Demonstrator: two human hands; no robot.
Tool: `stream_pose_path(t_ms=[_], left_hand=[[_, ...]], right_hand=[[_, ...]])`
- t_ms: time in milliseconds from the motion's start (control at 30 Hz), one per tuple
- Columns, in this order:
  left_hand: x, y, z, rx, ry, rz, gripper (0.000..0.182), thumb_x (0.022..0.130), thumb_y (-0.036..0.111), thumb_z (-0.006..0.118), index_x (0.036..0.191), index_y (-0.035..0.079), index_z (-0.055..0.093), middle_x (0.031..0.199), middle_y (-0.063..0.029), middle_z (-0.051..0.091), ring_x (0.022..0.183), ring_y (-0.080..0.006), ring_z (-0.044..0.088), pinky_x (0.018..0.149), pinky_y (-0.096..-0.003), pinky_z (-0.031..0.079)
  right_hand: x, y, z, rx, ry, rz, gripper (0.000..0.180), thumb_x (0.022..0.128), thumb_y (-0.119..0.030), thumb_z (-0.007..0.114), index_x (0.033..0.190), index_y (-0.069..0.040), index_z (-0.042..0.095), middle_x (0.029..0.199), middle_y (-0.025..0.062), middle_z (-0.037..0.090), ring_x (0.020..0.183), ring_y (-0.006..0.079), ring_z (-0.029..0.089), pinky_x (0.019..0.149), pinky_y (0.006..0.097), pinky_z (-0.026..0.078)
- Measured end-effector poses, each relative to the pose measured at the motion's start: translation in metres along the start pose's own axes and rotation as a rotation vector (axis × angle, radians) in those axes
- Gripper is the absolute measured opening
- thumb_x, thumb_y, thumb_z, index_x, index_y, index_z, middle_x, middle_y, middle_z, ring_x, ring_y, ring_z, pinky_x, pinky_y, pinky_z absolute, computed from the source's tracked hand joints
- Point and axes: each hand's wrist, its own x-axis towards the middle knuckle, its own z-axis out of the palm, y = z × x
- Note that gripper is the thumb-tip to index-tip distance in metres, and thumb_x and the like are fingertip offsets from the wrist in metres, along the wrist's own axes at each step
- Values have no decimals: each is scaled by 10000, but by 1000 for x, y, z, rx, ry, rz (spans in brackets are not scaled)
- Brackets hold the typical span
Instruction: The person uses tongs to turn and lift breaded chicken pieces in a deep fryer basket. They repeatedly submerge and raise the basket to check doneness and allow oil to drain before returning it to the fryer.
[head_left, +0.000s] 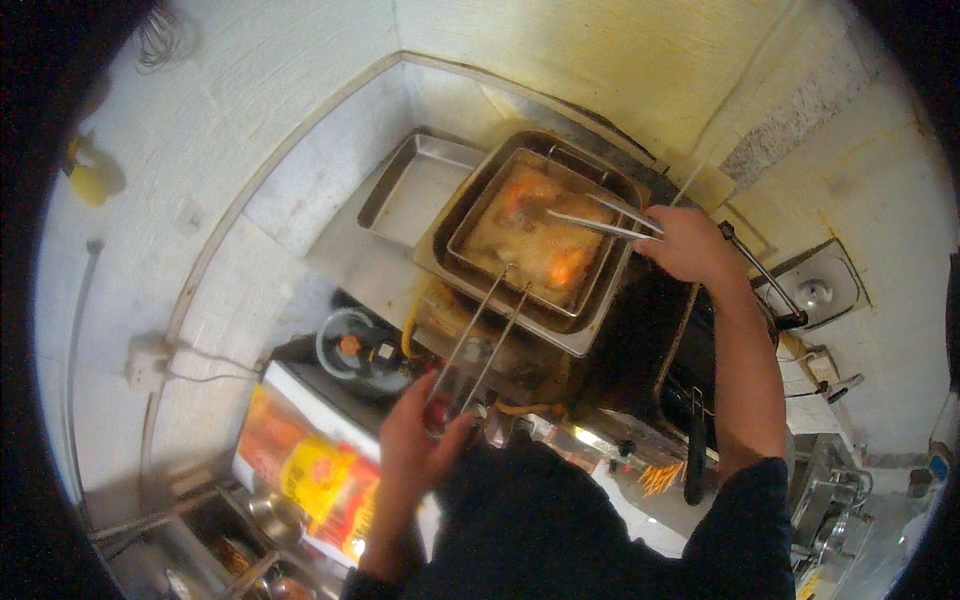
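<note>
A wire fryer basket (480, 253) sits in a square metal deep fryer (430, 251), in bubbling oil. Orange-brown pieces of food (562, 268) show through the foam; what they are I cannot tell. My right hand (694, 244) grips metal tongs (600, 225) from the right. Their two tips are apart, low over the foam, with nothing plainly between them. Toward my body, my left hand (420, 442) holds the near end of the basket's long two-rod wire handle (480, 322). Part of that grip is blurred.
Behind the fryer's left side lies a shallow steel tray (424, 187). A second dark fryer well (679, 360) and a black-handled basket (696, 450) are at right. A printed carton (315, 465) stands at lower left, beside metal food pans (217, 532). Tiled walls (300, 187) enclose the corner.
</note>
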Motion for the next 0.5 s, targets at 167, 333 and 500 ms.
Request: stream_pose_path(t_ms=[167, 333, 500], left_hand=[[2, 4, -2, -5, -19, -20, 576, 889, 147, 785, 1389, -1, 540, 1048, -107, 748, 852, -172, 690, 790, -314, 542], [2, 4, -2, -36, -7, -12, 569, 888, 145, 786, 1382, 1, 543, 1019, -91, 740, 831, -165, 678, 774, -306, 534], [0, -2, 0, 7, -9, 3, 560, 882, 134, 794, 1367, 3, 546, 1007, -91, 732, 824, -162, 674, 766, -300, 530]], right_hand=[[31, -29, 30, -73, -18, -13, 373, 855, -291, 745, 1130, -40, 713, 1034, 215, 739, 1003, 411, 707, 873, 504, 566], [43, -39, 39, -204, -66, -8, 364, 858, -274, 753, 1138, -49, 696, 1046, 200, 731, 1038, 404, 695, 866, 521, 566], [7, -38, 0, -286, 51, -42, 276, 866, -238, 742, 1074, -61, 701, 1079, 180, 728, 1025, 382, 705, 840, 509, 578]])
